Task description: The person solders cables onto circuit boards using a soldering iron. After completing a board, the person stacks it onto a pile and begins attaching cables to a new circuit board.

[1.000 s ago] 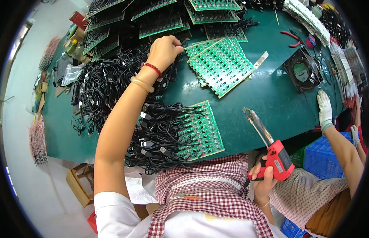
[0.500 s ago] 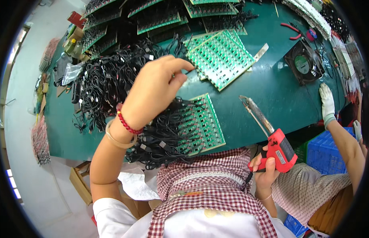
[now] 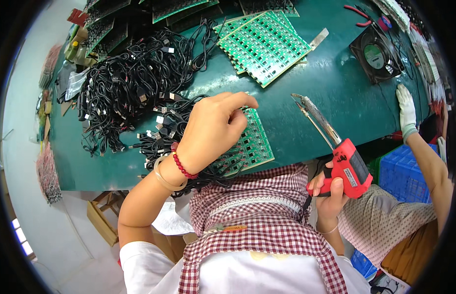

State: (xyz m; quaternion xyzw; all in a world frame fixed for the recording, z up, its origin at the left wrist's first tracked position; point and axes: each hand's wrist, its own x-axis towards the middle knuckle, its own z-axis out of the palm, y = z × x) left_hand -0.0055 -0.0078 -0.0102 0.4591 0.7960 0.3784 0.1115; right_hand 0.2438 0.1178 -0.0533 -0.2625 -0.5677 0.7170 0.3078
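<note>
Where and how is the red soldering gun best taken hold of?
Probably by the soldering gun's red handle, coming from the apron side with a wrapping grip. The long metal barrel points away from the apron, leaving the handle nearer; the right hand holds it there.

On our worktop [image 3: 282, 117], one circuit board [image 3: 260, 139] lies by the front edge, with a stack of boards [image 3: 267, 46] behind it. We have a cable pile [image 3: 125, 83] toward the left edge and, toward the right edge, a fan [image 3: 376, 55] with pliers [image 3: 359, 12] behind it.
</note>
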